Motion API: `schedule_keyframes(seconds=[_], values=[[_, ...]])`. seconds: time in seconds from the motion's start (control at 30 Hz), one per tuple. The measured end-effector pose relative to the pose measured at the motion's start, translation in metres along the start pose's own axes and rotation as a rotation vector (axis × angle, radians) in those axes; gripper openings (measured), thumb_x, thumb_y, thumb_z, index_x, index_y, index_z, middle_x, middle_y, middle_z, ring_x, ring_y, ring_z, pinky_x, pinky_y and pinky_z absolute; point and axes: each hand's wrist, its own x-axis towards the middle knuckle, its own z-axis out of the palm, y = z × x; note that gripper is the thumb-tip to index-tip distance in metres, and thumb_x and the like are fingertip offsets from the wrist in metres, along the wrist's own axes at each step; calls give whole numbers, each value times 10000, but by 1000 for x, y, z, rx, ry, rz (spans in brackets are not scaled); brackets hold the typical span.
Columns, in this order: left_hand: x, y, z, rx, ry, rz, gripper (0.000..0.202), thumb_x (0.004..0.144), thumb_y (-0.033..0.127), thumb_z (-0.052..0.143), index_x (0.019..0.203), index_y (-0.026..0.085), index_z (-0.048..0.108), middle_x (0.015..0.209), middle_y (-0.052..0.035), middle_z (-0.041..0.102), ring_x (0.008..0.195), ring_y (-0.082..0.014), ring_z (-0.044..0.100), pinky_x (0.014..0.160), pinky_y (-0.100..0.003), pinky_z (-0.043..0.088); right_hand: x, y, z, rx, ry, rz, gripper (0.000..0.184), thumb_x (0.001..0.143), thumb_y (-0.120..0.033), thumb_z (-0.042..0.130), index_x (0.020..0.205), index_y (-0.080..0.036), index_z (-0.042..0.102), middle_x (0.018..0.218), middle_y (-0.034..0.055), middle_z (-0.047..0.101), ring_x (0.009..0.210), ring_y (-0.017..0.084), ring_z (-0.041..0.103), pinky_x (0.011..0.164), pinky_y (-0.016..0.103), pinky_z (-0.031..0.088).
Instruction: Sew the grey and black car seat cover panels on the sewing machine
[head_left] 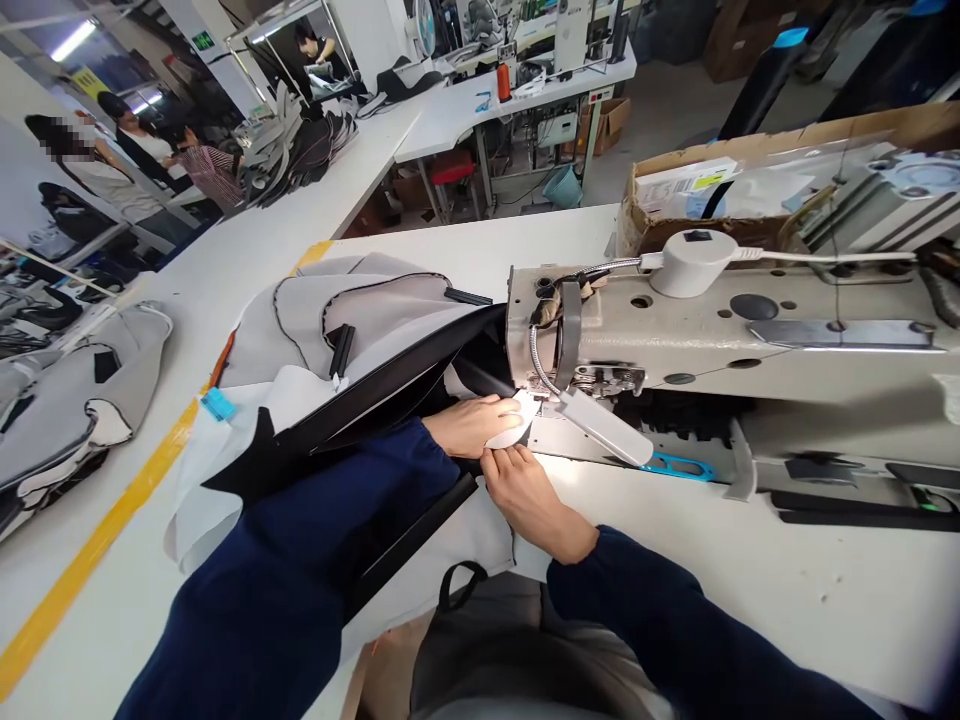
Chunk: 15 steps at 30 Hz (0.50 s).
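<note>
A grey and white fabric cover with black edging [360,340] lies bunched on the white table [750,570], its edge fed under the head of a beige sewing machine [720,330]. My left hand [472,422] rests on the white fabric edge by the needle, fingers closed on it. Just below, my right hand [529,495] pinches the same edge. Both arms wear dark blue sleeves. A small lamp on a flexible neck [604,425] lights the spot.
A cardboard box [750,175] stands behind the machine. Blue scissors [679,466] lie on the machine bed. More grey covers [75,400] lie at the left past a yellow stripe [97,545]. Other people stand at far-left tables. More work tables stand at the back.
</note>
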Motion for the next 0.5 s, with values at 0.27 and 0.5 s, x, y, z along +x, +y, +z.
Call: schedule_keyframes(seconds=[0.27,0.5], values=[[-5,-7,6,49,-67,87,391,825,91,509,1195,202,572,1398,-75,474,1302,-249,391,978,-361,392,8,-1,-9,-40,-119,-44,166,791,-7,448,854,-122,550,759,134,636,670,240,605,615,340,406],[-4,31,14,-177,27,-107,427,765,10,418,1121,135,618,1246,-91,604,1169,-184,537,974,-284,436,-28,27,-28,20,-210,-100,151,811,-11,473,803,-138,554,726,98,661,688,212,637,658,309,419]])
